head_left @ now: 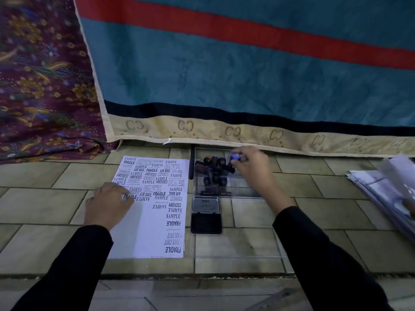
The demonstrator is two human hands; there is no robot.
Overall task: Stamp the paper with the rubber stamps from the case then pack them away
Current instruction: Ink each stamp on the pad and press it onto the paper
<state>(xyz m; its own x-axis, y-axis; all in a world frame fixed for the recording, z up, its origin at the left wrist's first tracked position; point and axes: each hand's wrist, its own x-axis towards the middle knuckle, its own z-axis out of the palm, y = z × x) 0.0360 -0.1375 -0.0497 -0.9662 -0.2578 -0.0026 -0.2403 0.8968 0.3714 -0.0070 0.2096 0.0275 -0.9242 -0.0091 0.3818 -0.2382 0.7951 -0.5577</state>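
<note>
A white paper (155, 223) covered in black stamped words lies on the tiled floor. My left hand (109, 206) rests flat on its left edge, fingers spread. To the right stands a clear plastic case (244, 191) holding several dark rubber stamps (214, 173). My right hand (252, 166) hovers over the case's far right side, fingers closed on one stamp (236, 157) with a bluish top. An open black ink pad (206, 215) lies just in front of the case, beside the paper.
A teal, red-striped cloth (247, 75) hangs behind the case, and a patterned purple fabric (42, 81) is at the left. A stack of papers (386, 187) lies at the right. The case's clear lid (238, 252) lies flat in front of the ink pad.
</note>
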